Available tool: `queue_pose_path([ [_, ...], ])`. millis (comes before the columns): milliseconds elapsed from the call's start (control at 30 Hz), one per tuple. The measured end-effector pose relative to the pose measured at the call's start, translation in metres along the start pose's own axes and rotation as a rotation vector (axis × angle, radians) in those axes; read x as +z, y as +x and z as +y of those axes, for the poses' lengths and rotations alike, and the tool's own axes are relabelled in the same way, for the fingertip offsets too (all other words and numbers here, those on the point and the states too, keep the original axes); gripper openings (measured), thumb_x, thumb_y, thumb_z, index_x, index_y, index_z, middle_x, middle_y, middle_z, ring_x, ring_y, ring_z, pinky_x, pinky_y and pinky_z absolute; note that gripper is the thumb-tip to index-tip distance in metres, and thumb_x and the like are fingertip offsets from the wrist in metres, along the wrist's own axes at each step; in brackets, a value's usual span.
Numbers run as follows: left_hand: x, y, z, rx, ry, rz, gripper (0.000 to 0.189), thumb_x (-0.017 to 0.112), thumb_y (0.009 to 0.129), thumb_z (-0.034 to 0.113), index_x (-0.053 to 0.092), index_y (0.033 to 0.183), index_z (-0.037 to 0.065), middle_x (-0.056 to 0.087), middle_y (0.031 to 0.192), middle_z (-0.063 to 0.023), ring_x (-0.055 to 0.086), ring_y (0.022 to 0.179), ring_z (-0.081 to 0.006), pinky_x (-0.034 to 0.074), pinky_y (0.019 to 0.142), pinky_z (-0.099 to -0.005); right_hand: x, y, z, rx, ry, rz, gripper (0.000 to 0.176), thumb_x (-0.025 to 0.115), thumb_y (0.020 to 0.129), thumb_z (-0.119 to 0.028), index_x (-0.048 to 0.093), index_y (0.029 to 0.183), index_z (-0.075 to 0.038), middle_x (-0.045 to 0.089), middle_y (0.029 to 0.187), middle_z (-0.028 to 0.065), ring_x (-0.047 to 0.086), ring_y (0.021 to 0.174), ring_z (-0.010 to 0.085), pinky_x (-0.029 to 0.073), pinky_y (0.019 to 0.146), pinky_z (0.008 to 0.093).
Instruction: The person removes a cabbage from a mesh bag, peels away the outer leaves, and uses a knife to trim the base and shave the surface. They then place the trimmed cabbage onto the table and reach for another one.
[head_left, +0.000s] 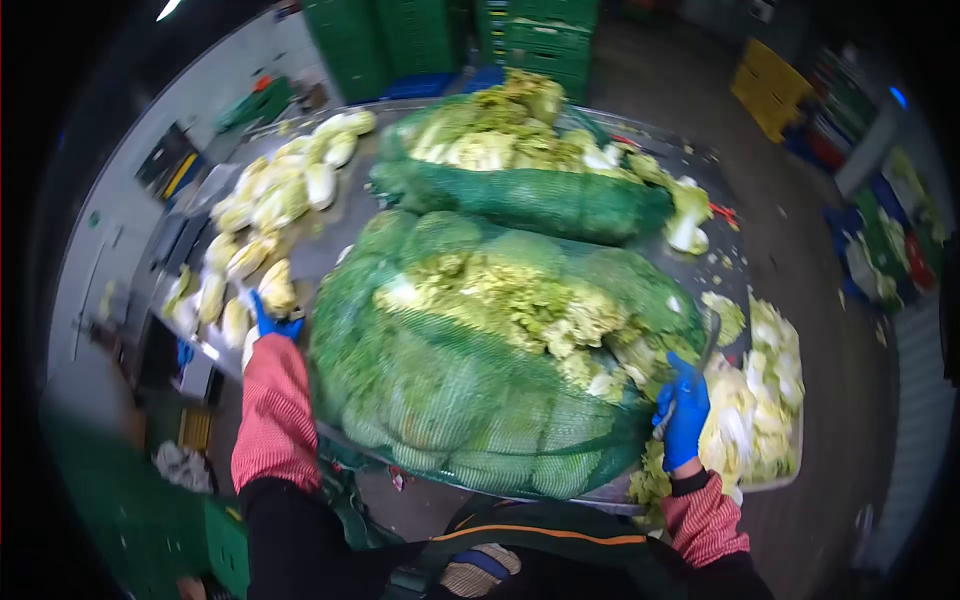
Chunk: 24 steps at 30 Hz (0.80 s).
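- Green mesh sack stuffed with pale napa cabbages (470, 400) lies on its side between the two hands, on the grey steel table (340, 235), its torn-open top showing ragged yellow-green leaves.
- Handling, as a judgement: bulging and full, it looks heavy and awkward. The net is soft and gives, the heads inside are firm but bruise easily, and wet leaves may be slippery. The mesh itself, bunched at an end or edge, looks like the safest hold.
- Left hand (268, 320), in a blue glove with a red checked sleeve guard, reaches forward at the sack's left flank, just beside a trimmed pale cabbage head (278, 287). Whether it is clasping anything cannot be told.
- Right hand (685, 412), gloved alike, is at the sack's right end, fist closed round the handle of a long grey knife (705, 345), blade pointing up and away.
- Beyond both hands lies a second green mesh sack (520, 195); right of the right hand, a heap of cut cabbage pieces (765, 400).
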<state>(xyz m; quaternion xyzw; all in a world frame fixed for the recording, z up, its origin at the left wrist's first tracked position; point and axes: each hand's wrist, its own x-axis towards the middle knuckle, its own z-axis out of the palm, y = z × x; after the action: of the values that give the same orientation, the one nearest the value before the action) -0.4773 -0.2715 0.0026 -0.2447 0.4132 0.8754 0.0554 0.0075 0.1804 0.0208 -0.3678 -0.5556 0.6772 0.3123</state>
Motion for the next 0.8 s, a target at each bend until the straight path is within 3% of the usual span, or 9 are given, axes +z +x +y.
queue_pose_path([
  [33, -0.009, 0.017, 0.001, -0.088, 0.117, 0.061, 0.085, 0.067, 0.072, 0.069, 0.048, 0.134, 0.013, 0.058, 0.123, -0.0090, 0.058, 0.103, -0.0241, 0.047, 0.090, -0.0438, -0.005, -0.001, 0.007, -0.019, -0.003, 0.024, 0.032, 0.046, 0.100, -0.019, 0.053, 0.128, -0.005, 0.045, 0.065, -0.0029, 0.039, 0.047, 0.0040, 0.035, 0.038, 0.0188],
  [133, 0.036, 0.013, -0.032, 0.166, 0.340, -0.071, 0.066, 0.064, 0.082, 0.056, 0.049, 0.133, 0.016, 0.057, 0.125, -0.0083, 0.058, 0.107, -0.0204, 0.047, 0.090, -0.0368, -0.025, -0.012, 0.029, 0.032, -0.073, 0.109, 0.033, 0.048, 0.099, -0.020, 0.053, 0.129, -0.008, 0.046, 0.066, -0.0034, 0.040, 0.048, 0.0033, 0.036, 0.038, 0.0182],
  [267, 0.163, -0.171, -0.104, 0.400, 0.812, -0.774, 0.026, 0.055, 0.093, 0.017, 0.065, 0.112, 0.004, 0.065, 0.113, -0.0080, 0.061, 0.101, -0.0163, 0.046, 0.091, -0.0306, -0.057, -0.041, 0.094, -0.021, -0.468, 0.085, 0.049, 0.065, 0.089, -0.023, 0.050, 0.135, -0.014, 0.053, 0.073, -0.0028, 0.049, 0.062, 0.0061, 0.044, 0.055, 0.0230],
  [333, 0.174, -0.227, -0.158, 0.413, 1.147, -1.248, 0.029, 0.053, 0.095, 0.018, 0.064, 0.116, 0.000, 0.066, 0.115, -0.0086, 0.061, 0.103, -0.0162, 0.046, 0.092, -0.0302, -0.066, -0.051, 0.106, -0.102, -0.626, 0.051, 0.055, 0.070, 0.085, -0.023, 0.050, 0.135, -0.014, 0.057, 0.077, -0.0004, 0.051, 0.064, 0.0089, 0.045, 0.058, 0.0263],
  [433, 0.181, -0.298, -0.250, -0.257, 1.228, -1.433, 0.041, 0.055, 0.095, 0.026, 0.057, 0.128, 0.002, 0.063, 0.121, -0.0074, 0.059, 0.108, -0.0155, 0.045, 0.095, -0.0294, -0.079, -0.050, 0.105, -0.048, -0.691, 0.051, 0.054, 0.072, 0.082, -0.025, 0.052, 0.131, -0.015, 0.062, 0.081, 0.0030, 0.053, 0.062, 0.0122, 0.046, 0.059, 0.0287],
  [467, 0.181, -0.314, -0.276, -0.520, 1.207, -1.356, 0.044, 0.056, 0.095, 0.028, 0.054, 0.131, 0.003, 0.062, 0.122, -0.0066, 0.058, 0.110, -0.0153, 0.046, 0.095, -0.0295, -0.087, -0.045, 0.102, -0.003, -0.690, 0.053, 0.053, 0.073, 0.082, -0.026, 0.052, 0.130, -0.016, 0.063, 0.083, 0.0039, 0.054, 0.061, 0.0131, 0.047, 0.060, 0.0290],
  [567, 0.168, -0.319, -0.366, -0.751, 1.184, -1.057, 0.041, 0.059, 0.093, 0.033, 0.057, 0.126, 0.008, 0.062, 0.119, -0.0039, 0.058, 0.106, -0.0142, 0.048, 0.089, -0.0289, -0.112, -0.028, 0.093, 0.009, -0.707, 0.081, 0.046, 0.073, 0.081, -0.028, 0.054, 0.122, -0.017, 0.064, 0.085, 0.0061, 0.057, 0.060, 0.0167, 0.048, 0.060, 0.0324],
  [733, 0.142, -0.292, -0.462, -0.778, 0.936, -0.522, 0.040, 0.062, 0.090, 0.034, 0.055, 0.121, 0.010, 0.063, 0.111, -0.0091, 0.060, 0.097, -0.0251, 0.048, 0.087, -0.0362, -0.174, 0.013, 0.105, -0.051, -0.903, 0.070, 0.042, 0.069, 0.083, -0.031, 0.054, 0.119, -0.017, 0.065, 0.090, 0.0100, 0.062, 0.067, 0.0261, 0.050, 0.064, 0.0385],
  [800, 0.111, -0.230, -0.512, -0.675, 0.837, -0.496, 0.034, 0.056, 0.092, 0.036, 0.057, 0.111, 0.008, 0.064, 0.101, -0.0130, 0.061, 0.086, -0.0313, 0.049, 0.079, -0.0436, -0.209, 0.039, 0.113, -0.153, -0.976, 0.098, 0.036, 0.067, 0.084, -0.031, 0.055, 0.116, -0.018, 0.065, 0.096, 0.0122, 0.064, 0.078, 0.0309, 0.051, 0.067, 0.0412],
])
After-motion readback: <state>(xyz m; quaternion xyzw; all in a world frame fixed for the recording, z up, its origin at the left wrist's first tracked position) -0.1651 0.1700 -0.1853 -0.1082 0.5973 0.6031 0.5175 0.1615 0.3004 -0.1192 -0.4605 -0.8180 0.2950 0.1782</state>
